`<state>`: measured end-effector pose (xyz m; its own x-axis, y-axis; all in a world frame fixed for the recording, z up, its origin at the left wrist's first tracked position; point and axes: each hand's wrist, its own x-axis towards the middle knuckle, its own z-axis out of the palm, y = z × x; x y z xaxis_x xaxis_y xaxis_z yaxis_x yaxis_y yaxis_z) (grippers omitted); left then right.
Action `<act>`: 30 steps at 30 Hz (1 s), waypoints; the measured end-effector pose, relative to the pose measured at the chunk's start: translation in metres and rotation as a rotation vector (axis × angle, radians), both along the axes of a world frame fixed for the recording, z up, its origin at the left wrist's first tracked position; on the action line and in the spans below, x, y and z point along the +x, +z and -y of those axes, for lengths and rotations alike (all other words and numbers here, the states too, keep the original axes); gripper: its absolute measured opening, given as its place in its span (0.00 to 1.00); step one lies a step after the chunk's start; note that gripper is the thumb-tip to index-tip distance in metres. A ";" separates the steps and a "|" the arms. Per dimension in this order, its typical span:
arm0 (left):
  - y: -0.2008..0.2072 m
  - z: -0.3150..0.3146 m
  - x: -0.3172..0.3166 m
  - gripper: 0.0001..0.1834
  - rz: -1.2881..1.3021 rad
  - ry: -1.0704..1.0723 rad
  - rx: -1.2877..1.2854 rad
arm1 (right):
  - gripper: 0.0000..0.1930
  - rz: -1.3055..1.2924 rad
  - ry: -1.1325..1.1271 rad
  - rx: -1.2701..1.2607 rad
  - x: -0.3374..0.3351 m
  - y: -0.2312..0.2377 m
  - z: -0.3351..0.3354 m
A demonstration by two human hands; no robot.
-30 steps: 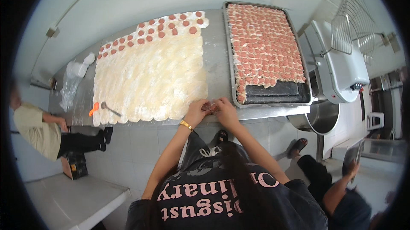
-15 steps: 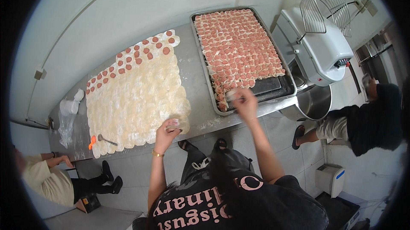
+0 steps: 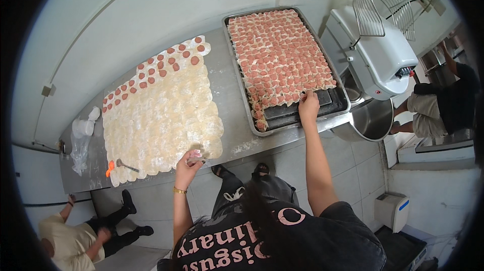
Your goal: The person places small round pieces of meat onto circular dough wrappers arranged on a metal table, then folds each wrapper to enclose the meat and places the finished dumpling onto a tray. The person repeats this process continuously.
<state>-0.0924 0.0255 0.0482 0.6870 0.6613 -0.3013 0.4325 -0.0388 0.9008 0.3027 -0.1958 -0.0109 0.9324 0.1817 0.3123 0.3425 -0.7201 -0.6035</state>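
Observation:
At the front edge of the sheet of overlapping round dough wrappers, my left hand has its fingers curled around a pale piece of dough wrapper, partly hidden by the fingers. Several round pink meat portions dot the back of the sheet. My right hand reaches over the large dark baking tray, its fingertips closed on a small dumpling at the front border of the packed open-topped dumplings. Its fingers cover most of that dumpling.
On the steel table lie a spoon, an orange item and a plastic bag. A mixer with a steel bowl stands right of the tray. One person is at lower left, another at far right.
My right hand has moved right and farther in, to the dumplings' front border. The left hand has shifted slightly left and nearer. Both other people have changed position.

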 end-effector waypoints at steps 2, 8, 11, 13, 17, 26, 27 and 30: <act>0.000 0.002 -0.001 0.23 -0.002 0.003 -0.007 | 0.11 -0.022 -0.015 0.017 0.000 0.002 -0.002; -0.002 0.004 -0.006 0.23 0.001 0.000 0.029 | 0.12 -0.033 0.008 0.131 0.004 0.004 -0.004; -0.005 0.001 -0.009 0.22 0.023 -0.001 0.013 | 0.12 -0.068 0.015 0.180 0.005 0.002 -0.001; -0.007 -0.001 -0.011 0.21 0.023 -0.002 0.021 | 0.11 -0.096 -0.023 0.159 0.007 0.001 0.000; -0.009 -0.006 -0.017 0.21 0.042 0.004 0.047 | 0.12 -0.056 -0.009 0.113 0.011 0.000 -0.003; 0.015 -0.096 -0.049 0.21 -0.028 0.093 0.291 | 0.19 -0.049 0.092 0.092 0.015 -0.008 0.008; 0.019 -0.122 -0.056 0.19 -0.047 0.133 0.296 | 0.20 -0.023 0.151 0.211 0.015 -0.009 0.012; 0.025 -0.214 -0.072 0.14 -0.084 0.269 0.526 | 0.24 -0.103 -0.027 0.147 0.018 -0.011 0.022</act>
